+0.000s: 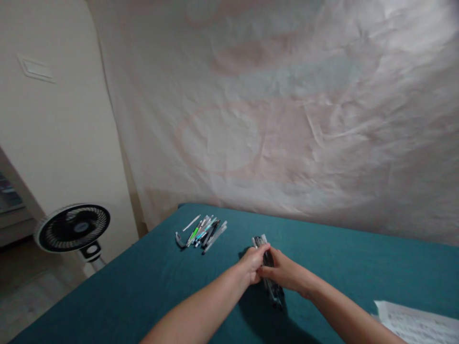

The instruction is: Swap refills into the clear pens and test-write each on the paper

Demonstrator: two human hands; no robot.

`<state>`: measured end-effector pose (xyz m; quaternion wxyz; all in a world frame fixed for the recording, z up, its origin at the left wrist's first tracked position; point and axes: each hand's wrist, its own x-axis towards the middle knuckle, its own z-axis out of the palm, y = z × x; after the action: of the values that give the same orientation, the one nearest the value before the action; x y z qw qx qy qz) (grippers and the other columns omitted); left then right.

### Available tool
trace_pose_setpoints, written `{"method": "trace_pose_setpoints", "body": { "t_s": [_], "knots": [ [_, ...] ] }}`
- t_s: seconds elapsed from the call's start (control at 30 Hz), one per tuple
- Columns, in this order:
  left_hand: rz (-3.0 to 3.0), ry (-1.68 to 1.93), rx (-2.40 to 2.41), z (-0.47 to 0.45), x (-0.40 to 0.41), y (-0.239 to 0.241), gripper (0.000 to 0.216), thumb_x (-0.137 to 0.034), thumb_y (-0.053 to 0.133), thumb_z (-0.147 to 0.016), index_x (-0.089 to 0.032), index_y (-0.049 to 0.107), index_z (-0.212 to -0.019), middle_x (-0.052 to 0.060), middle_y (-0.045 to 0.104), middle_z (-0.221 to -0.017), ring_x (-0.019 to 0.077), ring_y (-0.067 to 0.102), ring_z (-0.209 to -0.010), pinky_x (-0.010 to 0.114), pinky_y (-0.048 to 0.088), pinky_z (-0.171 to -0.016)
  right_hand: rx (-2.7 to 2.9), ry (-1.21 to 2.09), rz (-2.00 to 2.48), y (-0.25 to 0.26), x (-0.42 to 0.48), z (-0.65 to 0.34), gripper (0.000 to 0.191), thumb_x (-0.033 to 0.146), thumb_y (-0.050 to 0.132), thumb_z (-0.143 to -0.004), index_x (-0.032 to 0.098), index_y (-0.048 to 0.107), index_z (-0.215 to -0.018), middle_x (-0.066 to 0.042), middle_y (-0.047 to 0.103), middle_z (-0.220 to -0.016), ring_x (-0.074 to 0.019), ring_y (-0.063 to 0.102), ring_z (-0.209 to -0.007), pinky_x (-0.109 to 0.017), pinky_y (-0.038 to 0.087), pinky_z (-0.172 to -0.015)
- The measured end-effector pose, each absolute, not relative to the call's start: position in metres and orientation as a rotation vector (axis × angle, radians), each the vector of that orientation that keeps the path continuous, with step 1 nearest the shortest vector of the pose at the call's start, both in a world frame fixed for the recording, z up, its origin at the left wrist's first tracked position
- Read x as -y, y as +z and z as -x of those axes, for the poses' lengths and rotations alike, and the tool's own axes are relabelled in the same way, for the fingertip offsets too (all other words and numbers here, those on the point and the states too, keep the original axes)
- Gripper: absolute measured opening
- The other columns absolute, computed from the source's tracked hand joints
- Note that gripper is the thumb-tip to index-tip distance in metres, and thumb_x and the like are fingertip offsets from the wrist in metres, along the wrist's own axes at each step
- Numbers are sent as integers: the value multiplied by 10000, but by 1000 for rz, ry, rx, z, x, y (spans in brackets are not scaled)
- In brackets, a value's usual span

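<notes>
A bundle of several clear and black pens (273, 292) is held just over the teal cloth of the table, tilted with its near end toward me. My left hand (251, 263) wraps round the bundle from the left side. From the right, my right hand (283, 270) closes over the same pens, its thumb and fingers meeting the left hand. The pens' far ends show beyond the hands. Farther back on the left lies a loose pile of pens (206, 231), among them a bright green one and light blue ones; neither hand touches it.
Teal cloth (150, 286) covers the table. At the right front edge lies a sheet of paper with writing (419, 322). A black and white fan (73, 228) stands left of the table. Behind hangs a wrinkled pale sheet (287, 134).
</notes>
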<state>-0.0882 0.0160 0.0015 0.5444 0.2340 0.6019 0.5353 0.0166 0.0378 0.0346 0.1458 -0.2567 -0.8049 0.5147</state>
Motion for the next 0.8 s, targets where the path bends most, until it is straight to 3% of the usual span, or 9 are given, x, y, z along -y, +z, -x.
{"method": "trace_pose_setpoints", "body": {
  "t_s": [0.23,0.37,0.43,0.57,0.67,0.8],
  "knots": [
    [-892,1029,-1906,145,-9,30,256,-364,419,-833,-136,522,-886,63,642,-743,154,627,-617,276,496,-573,2413,1524,821,47,-27,-45,709,516,489,-767,112,299,-1317,-108,572,-1012,-186,562,-832,-298,446,-722],
    [-1081,800,-2407,189,-18,45,343,-198,574,-727,-143,479,-1052,132,610,-997,248,589,-934,350,450,-776,2409,1434,805,28,-30,-61,596,454,523,-760,151,380,-1253,-128,490,-1138,-157,570,-775,-296,459,-708],
    [-1138,653,-2619,201,-24,45,347,-157,532,-748,-132,473,-1089,163,570,-1076,276,523,-1047,385,400,-855,2403,1384,731,16,-33,-65,531,406,540,-753,165,414,-1209,-119,442,-1176,-150,564,-796,-295,463,-728],
    [-1206,406,-2908,208,-30,31,306,-121,350,-835,-99,498,-1101,198,506,-1151,286,467,-1097,409,390,-854,2438,1341,658,0,-39,-69,455,342,521,-770,172,416,-1179,-95,416,-1134,-137,543,-832,-270,461,-752],
    [-1254,287,-3046,213,-30,19,315,-164,328,-854,-115,517,-1101,180,476,-1190,284,419,-1127,410,373,-864,2446,1333,655,-4,-41,-70,428,304,514,-772,155,417,-1160,-91,410,-1103,-127,530,-828,-253,457,-753],
    [-1262,166,-3157,224,-28,10,384,-351,435,-820,-141,513,-1133,159,459,-1223,291,376,-1143,430,322,-908,2424,1341,666,-6,-41,-70,380,258,508,-765,154,440,-1125,-80,425,-1065,-120,526,-804,-244,456,-745]
  ]
}}
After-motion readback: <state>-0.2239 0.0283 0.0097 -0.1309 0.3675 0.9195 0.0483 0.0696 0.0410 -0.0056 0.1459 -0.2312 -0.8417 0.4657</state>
